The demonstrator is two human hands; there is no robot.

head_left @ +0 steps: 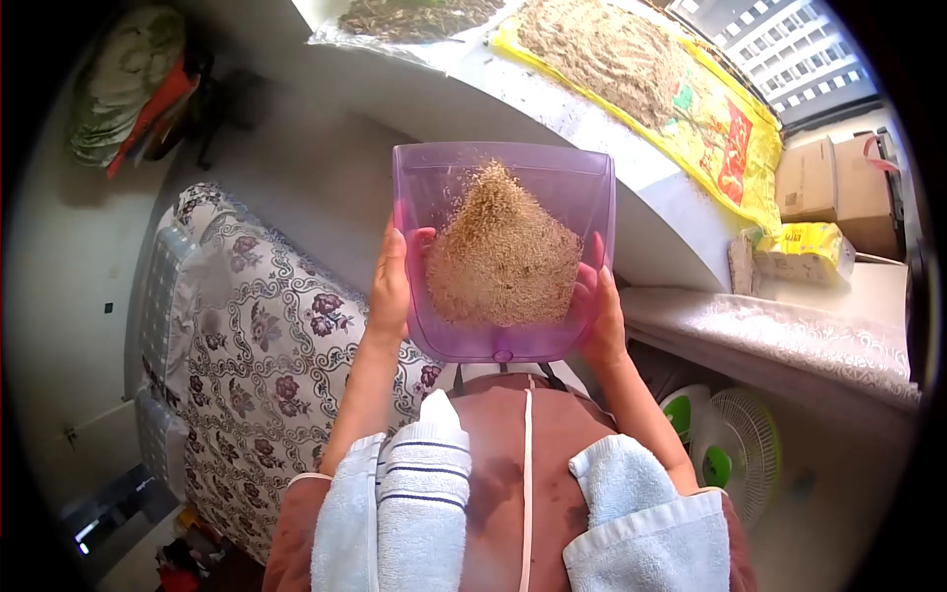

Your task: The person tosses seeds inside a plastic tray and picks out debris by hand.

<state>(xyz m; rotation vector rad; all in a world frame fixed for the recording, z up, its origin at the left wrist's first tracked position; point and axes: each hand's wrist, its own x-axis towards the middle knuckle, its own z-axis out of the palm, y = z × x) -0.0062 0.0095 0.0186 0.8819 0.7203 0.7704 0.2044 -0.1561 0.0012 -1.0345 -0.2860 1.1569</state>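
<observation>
A translucent purple container (pixel 503 345) is held up in front of the body, between both hands. Inside it lies a heap of light brown grain (pixel 503 257), peaked toward the far side. My left hand (pixel 392 281) grips the container's left wall, its fingers showing through the plastic. On the opposite wall, my right hand (pixel 604 306) holds on in the same way, thumb outside. Light blue towel cloths (pixel 424 503) cover parts of both sleeves.
Grain on a yellow sack (pixel 730 148) covers the sill at the upper right, beside cardboard boxes (pixel 838 187) and a yellow packet (pixel 804 252). A patterned sofa cover (pixel 266 345) is at left. A green and white fan (pixel 735 449) stands lower right.
</observation>
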